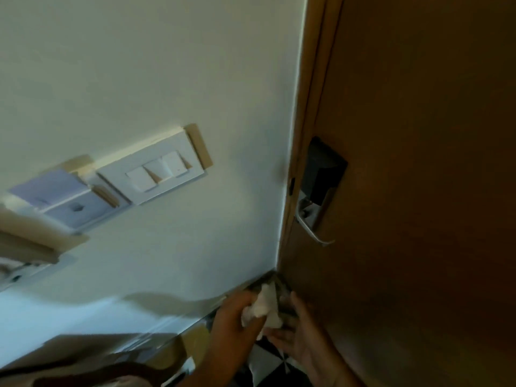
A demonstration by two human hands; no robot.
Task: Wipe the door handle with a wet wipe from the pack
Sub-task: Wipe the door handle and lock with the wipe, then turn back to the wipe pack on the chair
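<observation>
A crumpled white wet wipe is pinched in my left hand low in the head view, in front of the corner where the wall meets the door. My right hand is just right of it, fingers spread, with its fingertips at the wipe's lower edge. The silver lever door handle sits on the brown door under a black lock housing, well above both hands. Neither hand touches the handle. The wipe pack is not visible.
The view is tilted and blurred. A white light-switch plate and a second pale plate are on the cream wall to the left. Black-and-white floor tiles show below the hands. A brown box-like shape lies at bottom left.
</observation>
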